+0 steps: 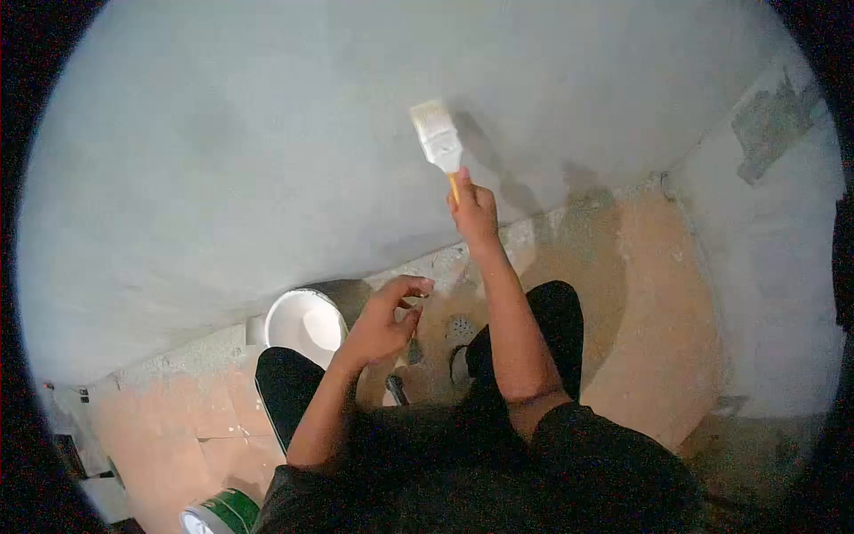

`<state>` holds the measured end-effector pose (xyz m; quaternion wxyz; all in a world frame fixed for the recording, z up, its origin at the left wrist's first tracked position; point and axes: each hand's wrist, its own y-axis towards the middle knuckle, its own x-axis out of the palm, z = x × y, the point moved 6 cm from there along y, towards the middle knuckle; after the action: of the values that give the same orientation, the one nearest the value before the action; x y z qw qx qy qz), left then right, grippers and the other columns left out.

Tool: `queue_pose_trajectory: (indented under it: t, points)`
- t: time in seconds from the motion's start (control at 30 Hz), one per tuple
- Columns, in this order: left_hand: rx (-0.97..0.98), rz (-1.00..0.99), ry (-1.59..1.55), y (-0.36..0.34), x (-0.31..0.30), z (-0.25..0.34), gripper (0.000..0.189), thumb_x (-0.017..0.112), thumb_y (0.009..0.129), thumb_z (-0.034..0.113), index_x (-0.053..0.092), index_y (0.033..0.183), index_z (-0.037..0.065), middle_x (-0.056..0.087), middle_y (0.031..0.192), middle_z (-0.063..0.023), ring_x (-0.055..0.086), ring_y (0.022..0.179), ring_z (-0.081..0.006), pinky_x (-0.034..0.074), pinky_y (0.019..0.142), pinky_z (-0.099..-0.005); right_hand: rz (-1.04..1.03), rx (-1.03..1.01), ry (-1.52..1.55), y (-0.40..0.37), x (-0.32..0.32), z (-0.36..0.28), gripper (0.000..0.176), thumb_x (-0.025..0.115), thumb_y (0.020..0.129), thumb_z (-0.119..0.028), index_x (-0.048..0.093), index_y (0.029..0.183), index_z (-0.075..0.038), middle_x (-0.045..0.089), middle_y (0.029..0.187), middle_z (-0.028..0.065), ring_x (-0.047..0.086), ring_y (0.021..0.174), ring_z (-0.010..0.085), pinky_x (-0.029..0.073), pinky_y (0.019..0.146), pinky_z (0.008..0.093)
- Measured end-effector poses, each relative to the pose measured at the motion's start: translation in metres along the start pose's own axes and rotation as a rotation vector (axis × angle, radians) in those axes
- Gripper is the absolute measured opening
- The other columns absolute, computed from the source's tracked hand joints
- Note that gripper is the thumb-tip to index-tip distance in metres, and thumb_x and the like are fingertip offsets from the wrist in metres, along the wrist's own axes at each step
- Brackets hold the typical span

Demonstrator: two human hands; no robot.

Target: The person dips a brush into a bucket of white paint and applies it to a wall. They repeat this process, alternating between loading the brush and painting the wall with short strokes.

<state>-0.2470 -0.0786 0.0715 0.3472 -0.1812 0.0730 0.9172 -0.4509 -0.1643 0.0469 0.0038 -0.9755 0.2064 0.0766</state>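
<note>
A person's right hand (474,212) clamps a paintbrush (439,142) by its handle, arm outstretched | bristles above the grip, before a gray wall (249,133) | left hand (384,322) lower left, fingers half-curled, thumb apart | white bucket (289,327) farther left

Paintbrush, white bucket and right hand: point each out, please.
Paintbrush (438,136): head view, on its white-coated upper part.
White bucket (286,322): head view, on its inner wall.
Right hand (477,216): head view, on its back.

The yellow-handled brush (437,133), its head coated white, is held in the right grip (474,212) before the wall (258,133), bristles upward and slightly left.
</note>
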Motion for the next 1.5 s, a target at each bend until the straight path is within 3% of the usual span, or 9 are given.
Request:
queue_pose_trajectory:
  t: [0.43,0.5,0.53,0.63,0.73,0.8,0.97,1.13,1.5]
  points:
    - [0.011,0.009,0.042,0.000,-0.012,0.003,0.041,0.053,0.080,-0.007,0.053,0.120,0.005,0.059,0.116,-0.0126,0.059,0.106,-0.0258,0.050,0.085,-0.0358,-0.157,0.246,-0.415,0.003,0.077,0.156,0.070,0.024,0.096,-0.055,0.063,0.103,0.003,0.060,0.092,0.0315,0.059,0.088,0.0474,0.045,0.082,0.0527]
    - [0.001,0.005,0.033,0.000,-0.012,0.002,0.042,0.053,0.080,-0.006,0.052,0.120,0.005,0.059,0.116,-0.0131,0.059,0.107,-0.0267,0.050,0.085,-0.0364,-0.194,0.215,-0.390,-0.001,0.086,0.208,0.074,0.025,0.096,-0.057,0.060,0.107,0.007,0.063,0.091,0.0300,0.060,0.085,0.0467,0.046,0.076,0.0548]
    - [-0.017,0.011,0.006,0.000,-0.013,0.003,0.042,0.052,0.079,-0.008,0.054,0.119,0.005,0.059,0.116,-0.0123,0.058,0.107,-0.0251,0.048,0.088,-0.0353,-0.128,0.430,-0.422,-0.001,0.081,0.218,0.081,0.027,0.088,-0.071,0.060,0.074,0.001,0.056,0.061,0.0150,0.054,0.049,0.0300,0.045,0.048,0.0447]
    - [-0.018,0.022,-0.001,0.001,-0.013,0.010,0.043,0.052,0.077,-0.010,0.056,0.117,0.004,0.059,0.117,-0.0117,0.058,0.107,-0.0239,0.047,0.090,-0.0345,-0.205,0.842,-0.156,-0.021,0.076,0.226,0.068,0.038,0.090,-0.066,0.053,0.068,-0.003,0.044,0.052,0.0071,0.041,0.041,0.0219,0.036,0.041,0.0414]
    - [-0.011,0.028,0.014,0.001,-0.013,0.015,0.043,0.053,0.076,-0.010,0.056,0.117,0.004,0.059,0.117,-0.0118,0.058,0.107,-0.0244,0.048,0.089,-0.0345,-0.286,0.754,0.036,0.000,0.085,0.225,0.052,0.046,0.094,-0.050,0.048,0.064,-0.007,0.034,0.048,0.0021,0.033,0.041,0.0170,0.026,0.040,0.0355]
    - [-0.016,0.034,0.016,0.001,-0.012,0.015,0.042,0.053,0.076,-0.010,0.056,0.116,0.004,0.059,0.117,-0.0116,0.058,0.107,-0.0247,0.048,0.088,-0.0344,-0.412,0.417,0.121,0.010,0.090,0.149,0.039,0.045,0.096,-0.036,0.052,0.070,-0.008,0.034,0.051,-0.0012,0.032,0.041,0.0141,0.024,0.037,0.0323]
    - [0.013,0.006,0.007,-0.001,-0.012,0.016,0.036,0.054,0.084,-0.004,0.053,0.119,0.005,0.058,0.117,-0.0118,0.059,0.105,-0.0256,0.048,0.087,-0.0358,-0.391,0.614,0.288,0.019,0.062,0.041,0.048,0.035,0.099,-0.045,0.045,0.071,-0.008,0.030,0.050,-0.0032,0.024,0.038,0.0103,0.019,0.037,0.0301]
    - [-0.033,0.045,0.047,-0.002,-0.025,0.010,0.035,0.053,0.085,-0.004,0.055,0.119,0.006,0.061,0.116,-0.0103,0.058,0.109,-0.0243,0.048,0.089,-0.0356,-0.315,0.388,0.325,-0.013,0.042,-0.050,0.048,0.036,0.098,-0.050,0.047,0.077,-0.008,0.029,0.049,-0.0054,0.024,0.039,0.0072,0.019,0.036,0.0253]
    - [-0.171,0.053,0.075,-0.011,-0.084,-0.056,0.029,0.057,0.088,0.010,0.056,0.115,0.000,0.063,0.111,-0.0162,0.060,0.105,-0.0284,0.047,0.090,-0.0360,-0.449,0.081,0.304,-0.020,0.094,-0.074,0.043,0.041,0.098,-0.046,0.055,0.085,-0.008,0.040,0.053,-0.0051,0.033,0.042,0.0046,0.025,0.039,0.0218]
